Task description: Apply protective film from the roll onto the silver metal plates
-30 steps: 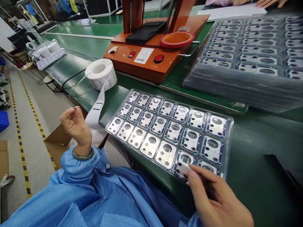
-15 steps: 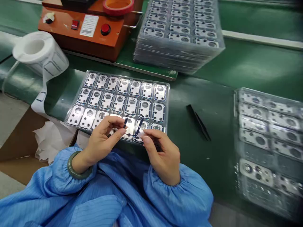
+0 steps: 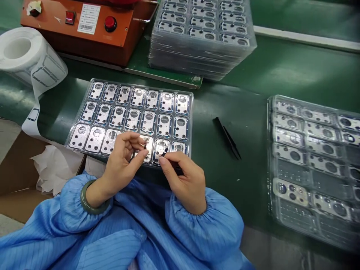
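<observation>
- Dark strip [image 3: 164,152]: narrow, pinched at your right fingertips, over the near row of the plate tray [image 3: 191,112].
- Your right hand [image 3: 163,156]: thumb and forefinger closed on the strip.
- Your left hand [image 3: 145,147]: thumb and forefinger nearly together, a dark bit beside them; whether they grip it, you cannot tell from this view.
- Plate tray: clear, beneath and beyond both hands, with silver plates [image 3: 132,120] in its pockets.
- Black tweezers [image 3: 227,138]: lying to the right of your right hand, well apart from it.
- Second tray [image 3: 292,170]: farther right, partly filled.
- Tray stack [image 3: 194,56]: beyond your hands, near the orange machine [image 3: 120,41], which stands beyond and left.
- Label roll [image 3: 45,52]: beyond and left of your left hand.
- Cardboard box [image 3: 14,165]: left of your left hand, holding crumpled white paper [image 3: 53,168].
</observation>
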Available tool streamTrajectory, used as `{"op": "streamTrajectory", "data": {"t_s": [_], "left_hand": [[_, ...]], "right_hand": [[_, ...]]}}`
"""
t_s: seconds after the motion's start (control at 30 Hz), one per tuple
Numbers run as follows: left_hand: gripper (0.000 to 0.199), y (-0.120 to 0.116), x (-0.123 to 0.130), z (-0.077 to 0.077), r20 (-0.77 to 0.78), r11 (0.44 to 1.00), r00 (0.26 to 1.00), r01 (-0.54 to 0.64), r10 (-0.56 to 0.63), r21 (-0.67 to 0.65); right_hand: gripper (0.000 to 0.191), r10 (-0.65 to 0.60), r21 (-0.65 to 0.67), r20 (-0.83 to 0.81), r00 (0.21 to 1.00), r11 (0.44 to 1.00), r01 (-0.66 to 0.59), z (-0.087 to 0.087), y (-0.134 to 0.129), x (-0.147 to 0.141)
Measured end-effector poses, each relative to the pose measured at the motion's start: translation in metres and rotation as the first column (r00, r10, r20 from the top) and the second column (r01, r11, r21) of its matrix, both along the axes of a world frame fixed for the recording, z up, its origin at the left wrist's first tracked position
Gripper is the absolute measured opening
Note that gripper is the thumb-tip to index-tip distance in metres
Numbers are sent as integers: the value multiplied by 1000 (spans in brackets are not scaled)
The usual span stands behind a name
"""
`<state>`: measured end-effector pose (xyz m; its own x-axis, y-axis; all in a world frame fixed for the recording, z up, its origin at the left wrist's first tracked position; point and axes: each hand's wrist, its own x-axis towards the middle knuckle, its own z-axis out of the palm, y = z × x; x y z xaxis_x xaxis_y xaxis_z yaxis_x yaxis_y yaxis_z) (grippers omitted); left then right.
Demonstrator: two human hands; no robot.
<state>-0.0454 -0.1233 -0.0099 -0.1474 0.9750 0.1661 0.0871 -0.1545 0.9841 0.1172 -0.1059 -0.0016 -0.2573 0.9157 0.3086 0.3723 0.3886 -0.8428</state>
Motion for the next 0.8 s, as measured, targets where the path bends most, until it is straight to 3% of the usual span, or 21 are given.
{"op": "streamTrajectory", "data": {"t_s": [0.13, 0.3, 0.6, 0.8], "left_hand": [[31, 0, -4, 0, -9, 999, 1000, 20, -20, -36], [5, 0, -9, 6, -245, 1000, 969, 9, -8, 2], [3, -1, -16, 21, -347, 998, 938, 1, 21, 63], [4, 3, -31, 19, -490, 1000, 871, 15, -21, -16]], "right_hand": [[8, -4, 13, 2, 1000, 1000, 4, 0, 0, 0], [8, -23, 10, 20, 1000, 1000, 23, 0, 1, 0], [9, -106, 63, 5, 994, 992, 106, 9, -7, -8], [13, -45, -48, 110, 993, 998, 50, 11, -3, -18]]}}
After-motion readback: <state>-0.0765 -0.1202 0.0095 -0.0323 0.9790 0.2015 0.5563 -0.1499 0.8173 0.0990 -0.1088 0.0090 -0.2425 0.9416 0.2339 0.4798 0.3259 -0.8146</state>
